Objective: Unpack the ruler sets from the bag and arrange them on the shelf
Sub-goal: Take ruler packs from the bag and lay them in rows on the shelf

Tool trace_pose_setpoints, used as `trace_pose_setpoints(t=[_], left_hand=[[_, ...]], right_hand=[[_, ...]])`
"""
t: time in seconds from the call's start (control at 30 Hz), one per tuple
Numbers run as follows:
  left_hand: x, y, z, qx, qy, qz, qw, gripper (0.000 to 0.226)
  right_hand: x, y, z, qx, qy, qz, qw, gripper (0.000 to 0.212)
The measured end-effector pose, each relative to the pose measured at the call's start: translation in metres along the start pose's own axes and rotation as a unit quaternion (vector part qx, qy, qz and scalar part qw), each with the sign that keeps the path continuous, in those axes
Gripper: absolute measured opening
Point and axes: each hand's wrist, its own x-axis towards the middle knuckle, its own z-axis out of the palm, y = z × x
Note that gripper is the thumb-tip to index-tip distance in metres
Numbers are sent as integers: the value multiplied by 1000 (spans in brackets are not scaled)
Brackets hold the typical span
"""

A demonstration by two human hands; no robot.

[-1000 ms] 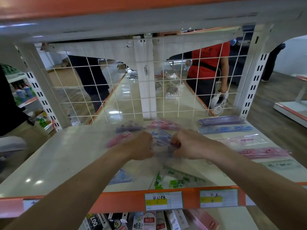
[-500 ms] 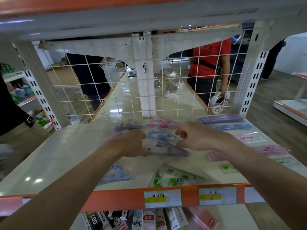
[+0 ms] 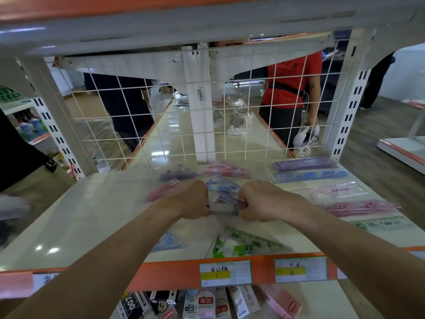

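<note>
Both ends of the purple ruler set (image 3: 226, 203) are buried in the left hand (image 3: 193, 200) and right hand (image 3: 259, 201); fingertips hidden. Blue ruler set (image 3: 170, 241) partly under left forearm. Back-row pink ruler set (image 3: 226, 170) motion-smeared. Price labels (image 3: 225, 272) unreadable. Lower-shelf packs (image 3: 204, 303) cropped by bottom edge.

purple ruler set (image 3: 226, 203) is held over the middle of the white shelf (image 3: 92, 215), left hand (image 3: 193, 200) and right hand (image 3: 259, 201) gripping an end each. a row of sets (image 3: 338, 192) lies flat down the right side, purple at the back, green nearest. a green set (image 3: 248, 245) sits angled by the front edge
</note>
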Motion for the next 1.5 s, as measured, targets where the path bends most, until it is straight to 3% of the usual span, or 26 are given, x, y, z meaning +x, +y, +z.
trace_pose_setpoints(t=[0.37, 0.7, 0.83, 1.0, 1.17, 1.27, 1.4, 1.5], left_hand=[[7, 3, 7, -43, -4, 38, 998, 5], [5, -8, -9, -44, -26, 22, 998, 25], [23, -23, -27, -76, 44, -27, 996, 30], [55, -12, -19, -42, 39, -43, 997, 30], [75, 0, -9, -28, 37, -49, 998, 31], [82, 1, -9, -65, 38, -56, 996, 16], [85, 1, -9, -104, 24, -62, 992, 39], [87, 1, -9, -146, 9, -76, 986, 30]], right_hand=[[-7, 7, -1, 20, -39, 20, 999, 15], [-7, 19, -16, 75, -43, 44, 995, 43], [11, 30, -26, 106, 28, 71, 991, 27], [48, 22, -15, 58, 18, 102, 993, 17], [64, 19, -8, 18, 20, 116, 993, 41], [68, 17, -8, 18, 9, 116, 993, 34], [73, 14, -8, 30, -2, 107, 994, 31], [73, 14, -8, 52, -16, 113, 992, 29]])
